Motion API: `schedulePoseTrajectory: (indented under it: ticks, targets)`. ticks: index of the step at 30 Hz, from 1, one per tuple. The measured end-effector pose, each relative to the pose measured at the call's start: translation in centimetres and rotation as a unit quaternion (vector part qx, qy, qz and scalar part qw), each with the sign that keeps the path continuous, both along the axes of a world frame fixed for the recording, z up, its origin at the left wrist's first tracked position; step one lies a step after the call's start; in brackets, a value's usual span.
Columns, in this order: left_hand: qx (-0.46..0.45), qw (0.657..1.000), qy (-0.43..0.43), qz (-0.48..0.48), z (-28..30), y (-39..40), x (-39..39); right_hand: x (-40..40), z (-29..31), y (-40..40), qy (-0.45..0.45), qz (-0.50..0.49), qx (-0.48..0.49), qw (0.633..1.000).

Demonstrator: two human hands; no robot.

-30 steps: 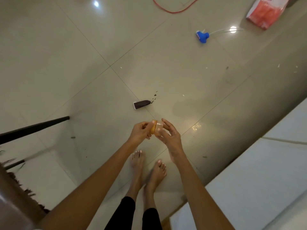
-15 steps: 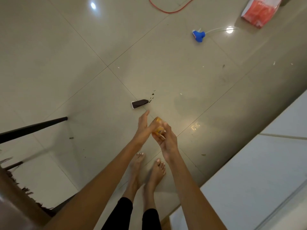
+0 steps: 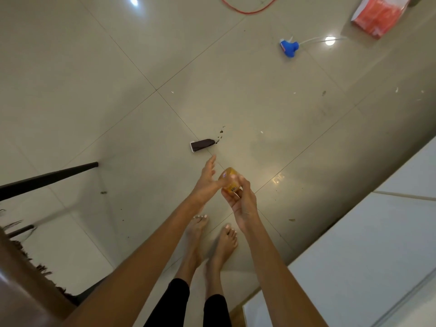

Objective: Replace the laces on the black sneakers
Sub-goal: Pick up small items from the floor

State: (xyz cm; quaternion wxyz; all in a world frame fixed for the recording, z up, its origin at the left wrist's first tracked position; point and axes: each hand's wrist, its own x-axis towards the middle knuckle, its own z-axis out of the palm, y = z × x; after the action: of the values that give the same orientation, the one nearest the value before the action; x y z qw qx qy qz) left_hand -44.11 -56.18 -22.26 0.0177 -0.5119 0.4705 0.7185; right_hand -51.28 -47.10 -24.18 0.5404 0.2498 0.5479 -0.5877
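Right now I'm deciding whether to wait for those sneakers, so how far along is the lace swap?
Nothing looks done: no sneakers or laces are in view. In hand: the right hand grips a small orange container, and the left hand is open, fingers straight, touching it. Left: the whole job. The floor shows only a dark wrapper, a blue nozzle and a red bag.

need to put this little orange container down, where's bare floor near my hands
Bare tile lies right of the small orange container in your right hand, up to the white ledge. More lies between the black rod and your left hand. It is crowded just ahead: a dark flat packet with dark crumbs.
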Motion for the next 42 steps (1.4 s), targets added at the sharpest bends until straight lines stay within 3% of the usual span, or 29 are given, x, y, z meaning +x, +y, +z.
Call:
schedulePoseTrajectory:
  ticks: [3, 5, 11, 16, 20, 28, 30, 34, 40, 42]
  targets:
    - [-0.128, 0.985, -0.099, -0.06, -0.9, 0.6, -0.4, 0.7, 0.1, -0.4, 0.001, 0.016, -0.016, 1.0]
    - [-0.168, 0.979, -0.11, -0.036, -1.3, 0.9, -0.5, 0.9, 0.2, -0.8, -0.002, 0.027, -0.019, 0.999]
    - [-0.024, 0.999, 0.026, -0.004, -1.2, -0.6, 0.8, 0.0, -0.3, -1.2, 0.019, 0.031, -0.024, 0.999]
    - [-0.044, 0.995, -0.084, -0.002, -1.5, -0.9, 0.9, -0.2, -0.6, -1.6, 0.06, 0.104, -0.06, 0.991]
    - [-0.074, 0.992, -0.084, 0.053, -1.6, -1.1, 1.2, 0.0, -0.9, -2.4, 0.052, 0.132, -0.049, 0.989]
    - [-0.063, 0.992, 0.005, -0.106, -0.8, -3.4, 2.6, -1.0, -1.9, -4.1, -0.027, 0.194, 0.029, 0.98]
    - [-0.083, 0.987, -0.008, -0.141, -1.0, -3.5, 2.6, -1.2, -2.3, -4.4, -0.033, 0.191, 0.028, 0.981]
    - [-0.111, 0.988, -0.09, -0.05, -1.8, -3.9, 2.4, -0.3, -2.3, -5.4, -0.048, 0.188, 0.006, 0.981]
    - [-0.096, 0.993, -0.064, 0.008, -2.3, -3.9, 3.0, -0.4, -3.3, -7.0, -0.062, 0.241, 0.008, 0.969]
    - [-0.096, 0.99, -0.079, 0.07, -3.3, -4.0, 3.5, -0.3, -3.8, -8.0, -0.027, 0.292, 0.007, 0.956]
